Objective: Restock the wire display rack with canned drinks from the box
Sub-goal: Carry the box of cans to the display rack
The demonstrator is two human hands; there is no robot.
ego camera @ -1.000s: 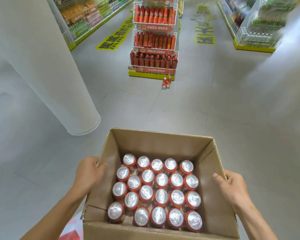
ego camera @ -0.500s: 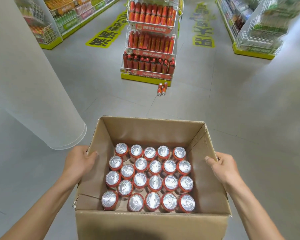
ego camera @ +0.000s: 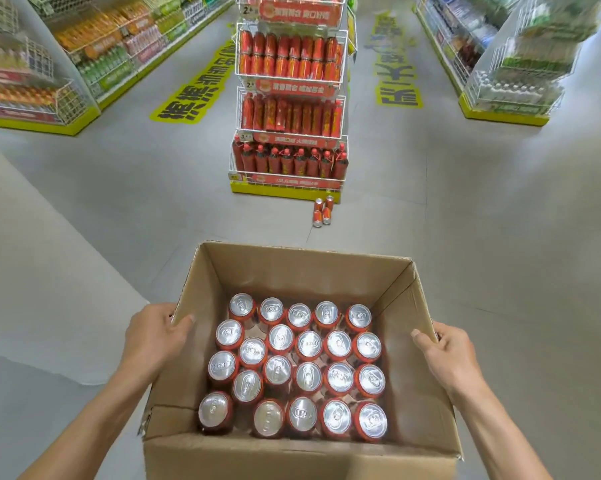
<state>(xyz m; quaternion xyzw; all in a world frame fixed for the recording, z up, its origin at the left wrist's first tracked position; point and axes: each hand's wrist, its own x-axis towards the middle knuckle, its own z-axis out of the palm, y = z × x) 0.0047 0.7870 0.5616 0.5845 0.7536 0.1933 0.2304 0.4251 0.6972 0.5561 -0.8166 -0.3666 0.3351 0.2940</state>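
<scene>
Open cardboard box [ego camera: 292, 271] of red cans [ego camera: 309, 344], held by both side walls, facing the wire display rack [ego camera: 290, 98].

Far left: wire baskets and long shelves [ego camera: 94, 64] of orange, green and pink bottles on yellow bases, labels too blurred to read, with a white column [ego camera: 32, 271] nearer. Black Chinese characters on a yellow floor decal [ego camera: 195, 95]. Left grip [ego camera: 153, 337] clasped over the box's left wall, thumb inside. Cans upright in the box, silver pull-tab tops, no brand visible. Ahead and well apart, the rack: tiers of red cans and bottles, red banners with blurred Chinese writing, small tags marked 2 and 3 at the left corners. 4 red cans [ego camera: 322, 211] on the grey floor [ego camera: 465, 220] by the rack's yellow base. Second yellow decal [ego camera: 398, 81]. Right grip [ego camera: 444, 351] clasped over the right wall, thumb inside. More wire shelving [ego camera: 517, 74] far right.
</scene>
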